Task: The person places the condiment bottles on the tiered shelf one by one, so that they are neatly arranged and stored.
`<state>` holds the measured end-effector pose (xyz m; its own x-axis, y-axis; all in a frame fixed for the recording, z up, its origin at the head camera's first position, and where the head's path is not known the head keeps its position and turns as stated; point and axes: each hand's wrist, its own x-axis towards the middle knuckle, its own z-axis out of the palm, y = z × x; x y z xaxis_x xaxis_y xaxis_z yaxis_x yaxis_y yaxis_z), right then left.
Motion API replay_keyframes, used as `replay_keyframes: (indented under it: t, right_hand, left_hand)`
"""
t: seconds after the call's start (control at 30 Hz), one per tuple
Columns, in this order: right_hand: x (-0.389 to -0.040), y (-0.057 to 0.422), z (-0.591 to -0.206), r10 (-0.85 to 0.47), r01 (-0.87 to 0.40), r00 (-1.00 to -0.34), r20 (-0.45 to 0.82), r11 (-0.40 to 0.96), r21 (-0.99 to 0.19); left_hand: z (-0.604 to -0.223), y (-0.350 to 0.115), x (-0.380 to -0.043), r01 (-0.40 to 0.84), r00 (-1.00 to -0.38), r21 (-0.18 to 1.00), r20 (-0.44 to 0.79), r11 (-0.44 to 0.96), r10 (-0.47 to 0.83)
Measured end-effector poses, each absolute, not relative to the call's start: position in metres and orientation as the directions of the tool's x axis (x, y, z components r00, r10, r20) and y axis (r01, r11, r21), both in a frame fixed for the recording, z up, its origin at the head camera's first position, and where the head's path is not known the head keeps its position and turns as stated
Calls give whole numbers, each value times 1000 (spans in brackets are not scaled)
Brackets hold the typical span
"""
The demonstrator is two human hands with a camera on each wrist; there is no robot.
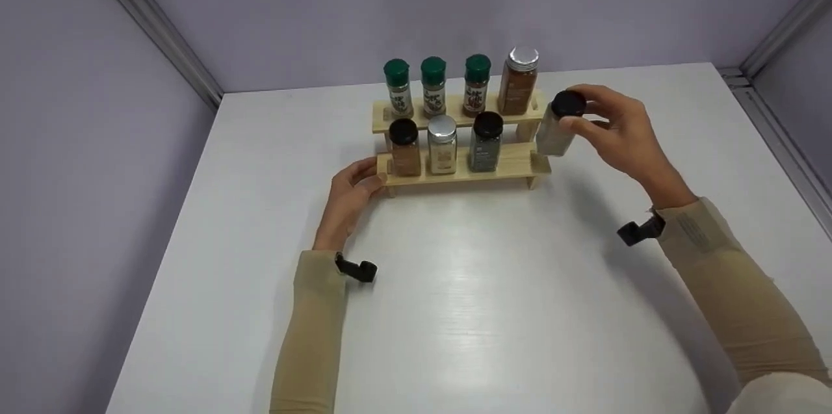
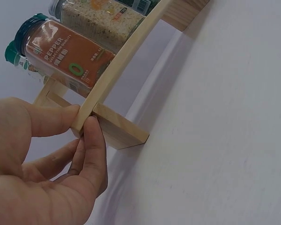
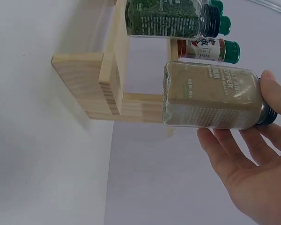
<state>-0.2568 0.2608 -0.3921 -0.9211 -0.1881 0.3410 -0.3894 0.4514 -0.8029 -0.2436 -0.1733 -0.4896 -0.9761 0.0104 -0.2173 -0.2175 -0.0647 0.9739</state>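
Note:
A two-tier wooden spice rack (image 1: 517, 159) stands toward the back of the table. My left hand (image 1: 349, 196) pinches the left end of its lower shelf between thumb and fingers. Beside the rack's right end, my right hand (image 1: 621, 131) grips a spice jar (image 3: 210, 96) of pale brown powder by its black lid. This jar is slightly tilted and held above the lower shelf's level. On the lower shelf are a jar of orange-red pepper (image 2: 68, 54), a silver-lidded jar (image 1: 442, 146) and a black-lidded jar of green flakes (image 3: 164, 18).
The upper shelf holds a silver-lidded jar of red-brown powder (image 1: 519, 82) and several small green-lidded bottles (image 1: 434, 86). A pale wall (image 1: 312, 11) rises behind the white table (image 1: 442, 310). Metal frame posts (image 1: 162, 24) stand at the corners.

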Motion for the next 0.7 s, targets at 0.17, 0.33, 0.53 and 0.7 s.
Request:
replay_keyframes:
  t: [0.17, 0.33, 0.53, 0.7]
  right_hand:
    - [-259, 248, -397, -222, -387, -921, 319, 446, -807]
    - [-263, 240, -405, -250, -373, -925, 286, 457, -808]
    - [-266, 232, -413, -275, -370, -923, 267, 454, -810]
    - [-267, 228, -417, -284, -367, -923, 260, 446, -816]
  left_hand:
    - [-490, -174, -243, -214, -977, 976, -214, -51, 6]
    - [-491, -174, -243, -205, -979, 977, -205, -58, 11]
    - [-491, -174, -244, -199, -980, 978, -198, -63, 22]
    - [-491, -175, -244, -208, -978, 976, -207, -60, 20]
